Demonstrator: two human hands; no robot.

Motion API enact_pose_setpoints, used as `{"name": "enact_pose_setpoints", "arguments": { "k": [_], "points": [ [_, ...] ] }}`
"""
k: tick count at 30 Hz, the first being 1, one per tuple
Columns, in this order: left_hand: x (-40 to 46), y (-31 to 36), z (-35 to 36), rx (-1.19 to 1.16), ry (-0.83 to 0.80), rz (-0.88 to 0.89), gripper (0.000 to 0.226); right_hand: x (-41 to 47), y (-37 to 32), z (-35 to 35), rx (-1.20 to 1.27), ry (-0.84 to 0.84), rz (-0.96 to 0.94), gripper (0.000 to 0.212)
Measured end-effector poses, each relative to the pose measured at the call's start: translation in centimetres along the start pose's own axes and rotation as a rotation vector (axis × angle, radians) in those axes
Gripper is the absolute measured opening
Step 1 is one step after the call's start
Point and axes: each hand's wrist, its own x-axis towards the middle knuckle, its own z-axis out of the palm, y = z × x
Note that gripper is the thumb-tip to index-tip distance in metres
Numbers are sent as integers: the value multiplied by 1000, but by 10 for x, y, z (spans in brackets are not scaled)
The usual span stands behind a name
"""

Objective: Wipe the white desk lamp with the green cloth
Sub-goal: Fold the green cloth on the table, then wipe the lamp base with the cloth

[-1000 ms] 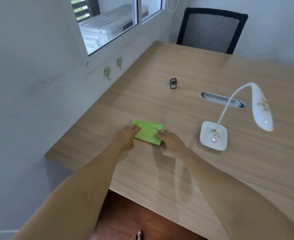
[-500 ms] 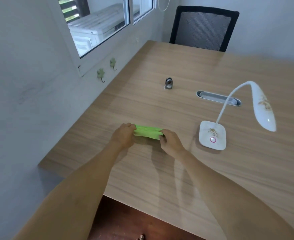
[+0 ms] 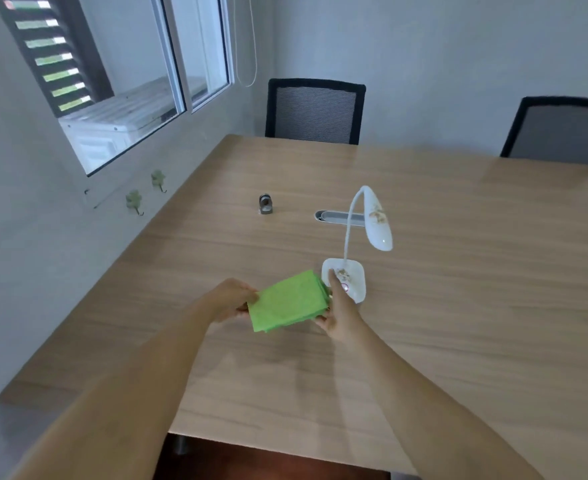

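Both hands hold the folded green cloth above the wooden bench. The left hand closes its fingers on the left edge of the cloth, with the thumb on top and the other fingers under it. The right hand grips the right edge in the same way, its fingers curled around the side of the cloth. The cloth is folded into a thick rectangle of several layers and it is tilted a little, the far side higher than the near side. It seems to be lifted off the bench, but I cannot tell this for sure.

The white desk lamp stands on the bench just beside the right hand, on the far right of the cloth. Its square base is partly covered by the fingers of the right hand in this view; whether they touch it I cannot tell. A thin bent neck goes up from the base, and the long head hangs down to the right. The head and the base carry a small brownish pattern, and the base has a small round button with a red ring.

Farther on the bench there is a small grey metal object and an oval cable slot behind the lamp. Two black mesh chairs stand at the far side of the bench. On the left wall there is a window, and under it two small green hooks.
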Motion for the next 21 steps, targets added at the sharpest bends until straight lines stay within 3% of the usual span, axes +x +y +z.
{"name": "enact_pose_setpoints", "arguments": {
  "k": [2, 6, 8, 12, 14, 16, 18, 21],
  "points": [
    [0, 5, 23, -117, -53, -39, 18, -7, 2, -22, 189, -48, -13, 44],
    [-2, 14, 78, -193, -202, -99, 15, -15, 16, -50, 236, -148, -126, 35],
    [-1, 16, 103, -207, -255, -129, 15, -18, 19, -59, 202, -108, -133, 26],
    [2, 21, 127, -31, -298, -150, 9, -24, -2, -77, 14, 88, -206, 46],
    [12, 24, 124, 109, -228, -68, 6, -24, -21, -88, -191, 277, -233, 39],
    [26, 23, 116, 378, -69, 103, 22, -26, -42, -98, -547, 406, -301, 29],
    [35, 26, 109, 616, 75, 217, 49, -25, -58, -105, -943, 450, -425, 30],
    [43, 32, 105, 784, 81, 351, 64, -15, -66, -108, -1408, 412, -618, 36]
  ]
}}
